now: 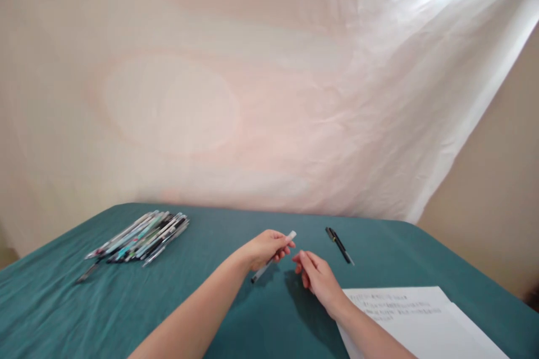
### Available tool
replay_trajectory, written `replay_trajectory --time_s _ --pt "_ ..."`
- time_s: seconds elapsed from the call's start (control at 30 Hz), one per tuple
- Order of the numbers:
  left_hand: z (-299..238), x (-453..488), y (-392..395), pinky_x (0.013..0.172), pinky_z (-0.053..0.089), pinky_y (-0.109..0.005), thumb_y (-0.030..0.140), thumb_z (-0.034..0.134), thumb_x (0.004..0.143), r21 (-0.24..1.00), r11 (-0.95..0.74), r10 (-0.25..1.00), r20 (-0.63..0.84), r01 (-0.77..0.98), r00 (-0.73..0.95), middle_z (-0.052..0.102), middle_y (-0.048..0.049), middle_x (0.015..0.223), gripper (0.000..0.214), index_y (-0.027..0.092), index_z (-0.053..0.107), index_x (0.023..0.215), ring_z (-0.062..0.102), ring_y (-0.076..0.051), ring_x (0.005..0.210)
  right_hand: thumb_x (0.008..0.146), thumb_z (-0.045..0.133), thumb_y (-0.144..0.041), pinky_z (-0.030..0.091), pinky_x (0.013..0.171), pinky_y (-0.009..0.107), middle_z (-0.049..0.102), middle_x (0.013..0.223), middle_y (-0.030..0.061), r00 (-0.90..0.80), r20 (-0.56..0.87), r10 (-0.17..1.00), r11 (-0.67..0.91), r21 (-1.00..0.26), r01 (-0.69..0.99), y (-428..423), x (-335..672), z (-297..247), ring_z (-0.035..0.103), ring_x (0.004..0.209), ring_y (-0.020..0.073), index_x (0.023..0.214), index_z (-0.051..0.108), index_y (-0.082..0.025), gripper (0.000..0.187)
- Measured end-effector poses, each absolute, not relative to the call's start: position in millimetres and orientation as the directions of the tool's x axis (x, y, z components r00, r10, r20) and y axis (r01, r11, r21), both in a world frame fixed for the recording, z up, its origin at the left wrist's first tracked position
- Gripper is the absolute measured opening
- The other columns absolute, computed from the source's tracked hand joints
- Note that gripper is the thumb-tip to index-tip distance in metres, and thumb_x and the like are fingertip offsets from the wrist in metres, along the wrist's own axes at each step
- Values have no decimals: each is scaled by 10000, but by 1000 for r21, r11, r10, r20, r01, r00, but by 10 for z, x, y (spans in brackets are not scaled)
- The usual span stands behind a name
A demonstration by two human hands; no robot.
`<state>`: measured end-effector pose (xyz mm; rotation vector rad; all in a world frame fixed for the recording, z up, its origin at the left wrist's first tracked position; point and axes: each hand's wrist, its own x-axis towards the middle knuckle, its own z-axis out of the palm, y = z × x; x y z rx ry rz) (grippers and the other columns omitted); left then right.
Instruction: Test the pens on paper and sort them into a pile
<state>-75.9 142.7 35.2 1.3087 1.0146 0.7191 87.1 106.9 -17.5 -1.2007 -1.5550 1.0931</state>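
Note:
My left hand (269,248) is closed around a slim pen (263,272) above the green cloth. The pen's white end sticks out past the fingertips, and its dark end points down toward me. A little to the right, my right hand (315,277) hovers with loosely bent fingers, apart from the pen; nothing shows in it. Beyond that hand lies a black pen (338,245) with a clear tip end, and it appears to have its cap or clip beside the barrel.
On the left of the green-covered table (202,297) lies a pile of many pens (143,238). Sheets of white paper (415,328) with rows of handwriting are at the front right, partly under my right forearm. A pale cloth (269,95) hangs behind.

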Motion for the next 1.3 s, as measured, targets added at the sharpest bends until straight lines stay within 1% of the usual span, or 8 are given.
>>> replay_trajectory --time_s 0.07,0.13,0.23,0.43,0.7,0.87,1.07,1.3 --pt "317 -639 1404 436 291 -175 487 636 610 969 244 857 -231 34 460 519 11 583 408 106 623 757 415 -53 467 790 371 -583 261 330 193 563 646 -3 -69 42 997 44 -999 28 1111 888 -169 389 372 69 869 587 -178 465" --pt "282 -535 1384 434 283 -175 469 662 591 956 294 831 -254 -4 496 521 10 574 387 106 620 716 417 -51 467 751 428 -604 252 320 187 536 568 -19 -36 13 999 10 -996 -92 1122 898 -149 388 370 70 836 592 -175 467" --pt "218 -389 1354 421 265 -175 452 659 600 945 327 806 -268 -19 527 534 -2 558 356 105 593 646 422 -53 459 715 518 -574 260 340 185 515 505 -30 -35 36 999 29 -985 -172 1109 904 -115 418 398 80 761 597 -174 411" --pt "57 -191 1289 390 202 -155 440 574 689 911 392 808 -276 -126 520 526 -23 534 344 107 544 611 395 -43 433 710 562 -530 280 382 195 507 465 -38 -12 -22 1000 -25 -956 -292 1149 954 -166 472 419 99 840 629 -165 393" --pt "-55 -198 1216 382 173 -143 390 583 698 839 451 810 -242 -304 535 505 -23 550 301 102 527 629 368 -34 437 717 563 -523 291 396 194 539 478 -22 -44 -50 998 -61 -952 -299 1183 994 -231 473 425 91 871 651 -144 418" --pt "-53 -171 1188 385 150 -154 428 593 676 871 398 847 -228 -288 481 499 -22 538 335 111 503 615 348 -31 431 698 589 -510 287 390 189 544 500 -18 -62 -48 997 -64 -957 -284 1175 995 -204 459 428 81 838 663 -134 407" --pt "-49 -144 1147 372 61 -183 517 538 697 914 335 869 -205 -230 450 463 27 511 390 149 429 622 212 -4 355 708 589 -493 285 390 184 552 504 -8 -85 -35 996 -56 -963 -262 1199 1006 -222 426 422 72 866 665 -128 405" --pt "-43 -152 1143 362 38 -199 502 536 705 924 313 883 -199 -217 426 400 68 478 360 164 426 644 173 -5 329 705 602 -480 274 402 188 552 508 -2 -86 -35 996 -56 -962 -266 1193 1029 -244 404 435 70 872 674 -122 402"
